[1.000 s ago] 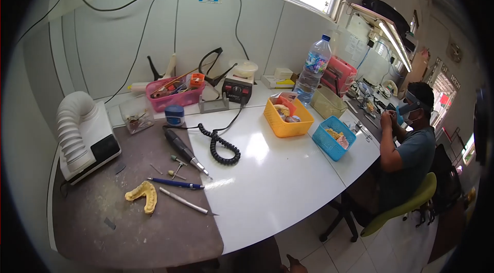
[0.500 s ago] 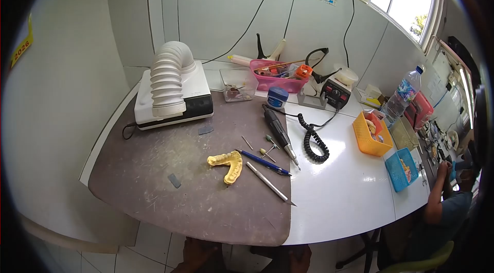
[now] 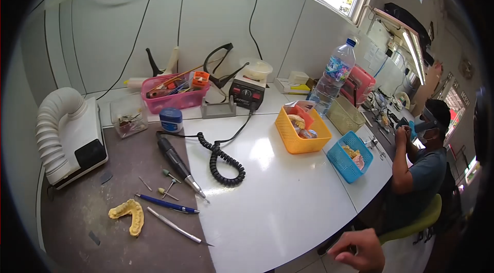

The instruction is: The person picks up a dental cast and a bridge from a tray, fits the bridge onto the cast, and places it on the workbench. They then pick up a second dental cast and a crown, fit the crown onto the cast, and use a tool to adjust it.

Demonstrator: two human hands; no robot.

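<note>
- Entering view just now, right hand (image 3: 360,252) hangs off the counter (image 3: 288,190) front edge, loosely curled, empty.
- Left hand out of frame.
- Yellow dental cast (image 3: 128,215) at counter's left end, unmoved, untouched.

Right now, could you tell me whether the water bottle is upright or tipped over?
Upright: the water bottle stands on the white table, blue cap on top, behind the orange basket.
</note>
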